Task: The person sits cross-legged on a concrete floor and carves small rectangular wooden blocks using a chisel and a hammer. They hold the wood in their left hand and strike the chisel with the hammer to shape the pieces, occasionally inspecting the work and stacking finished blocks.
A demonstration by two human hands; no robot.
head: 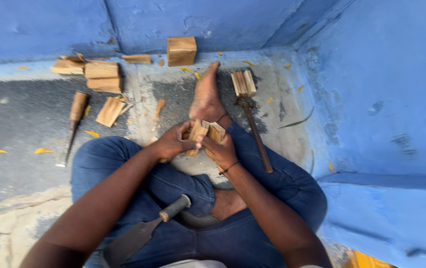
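Machete [138, 238] blade cut off; both hands' fingers [185, 144] clenched round half-hidden wood pieces [207, 133].

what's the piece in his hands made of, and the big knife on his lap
Piece in both hands: looks like raw, unfinished wood, pale tan with split, grainy faces. Knife on the lap: blade seems dull dark metal, unpolished; the handle is dark and matte, perhaps rubber or wood.

Rough pale wood pieces [205, 133]; matt concrete floor [19, 114].
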